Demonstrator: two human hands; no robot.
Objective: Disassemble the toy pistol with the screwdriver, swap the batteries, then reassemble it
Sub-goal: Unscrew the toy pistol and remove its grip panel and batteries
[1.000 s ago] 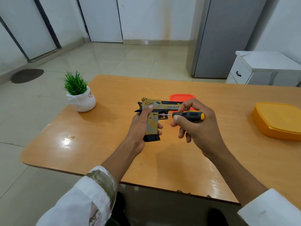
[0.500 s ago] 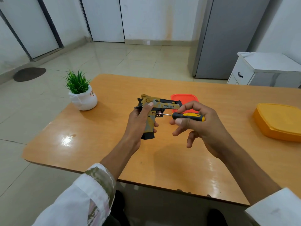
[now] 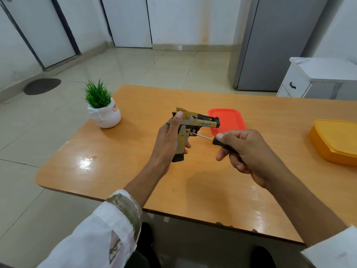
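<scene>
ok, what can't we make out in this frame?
Head view only:
- Screw under the screwdriver tip: too small to see.
- Pistol grip's left side: covered by the left hand.
- Screwdriver handle: mostly inside the right hand.
- Yellow box: cut off by the right edge.

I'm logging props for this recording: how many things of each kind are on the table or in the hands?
Toy pistol, in the left hand: 1
Screwdriver, in the right hand: 1
Red lid: 1
Yellow lidded container: 1
Potted plant: 1
Total: 5
</scene>
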